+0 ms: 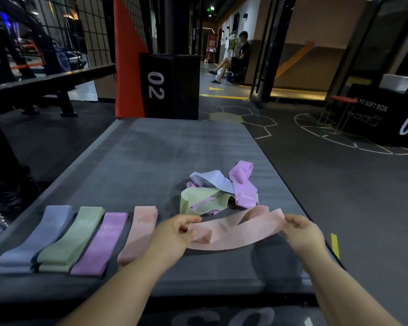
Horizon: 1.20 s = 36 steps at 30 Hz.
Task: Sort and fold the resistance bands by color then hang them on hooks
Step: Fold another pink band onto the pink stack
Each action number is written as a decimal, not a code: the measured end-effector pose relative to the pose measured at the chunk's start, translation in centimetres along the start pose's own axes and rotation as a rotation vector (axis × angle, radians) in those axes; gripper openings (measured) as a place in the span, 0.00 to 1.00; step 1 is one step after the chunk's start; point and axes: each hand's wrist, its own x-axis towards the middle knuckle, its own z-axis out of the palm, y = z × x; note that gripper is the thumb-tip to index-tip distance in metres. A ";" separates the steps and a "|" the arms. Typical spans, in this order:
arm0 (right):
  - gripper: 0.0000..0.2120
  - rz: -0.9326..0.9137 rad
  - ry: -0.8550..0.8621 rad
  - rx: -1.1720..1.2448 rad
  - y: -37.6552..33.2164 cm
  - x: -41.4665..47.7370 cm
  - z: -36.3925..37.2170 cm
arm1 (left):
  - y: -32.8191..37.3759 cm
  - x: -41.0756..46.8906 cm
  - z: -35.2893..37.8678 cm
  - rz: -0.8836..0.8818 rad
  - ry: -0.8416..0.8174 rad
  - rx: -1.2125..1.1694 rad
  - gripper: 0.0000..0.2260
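Observation:
A loose pink resistance band (231, 234) is stretched between my hands just above the grey mat (137, 161). My left hand (174, 229) pinches its left end and my right hand (302, 229) pinches its right end. Four folded stacks lie in a row at the mat's near left: blue-grey bands (35, 238), green bands (71, 238), purple bands (101, 243) and pink bands (137, 234). Beyond my hands sits a tangled pile (219, 189) of lavender, green and purple bands.
A black box marked 02 (172, 85) stands past the mat's far edge beside an orange panel (127, 57). Another black soft box (384, 116) is at the right. A person sits in the corridor (238, 57). A dark bench (45, 85) runs along the left.

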 end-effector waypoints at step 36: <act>0.09 0.100 0.038 -0.579 -0.1 -0.6 -3.3 | 0.9 -0.9 0.4 -0.170 -0.081 0.574 0.05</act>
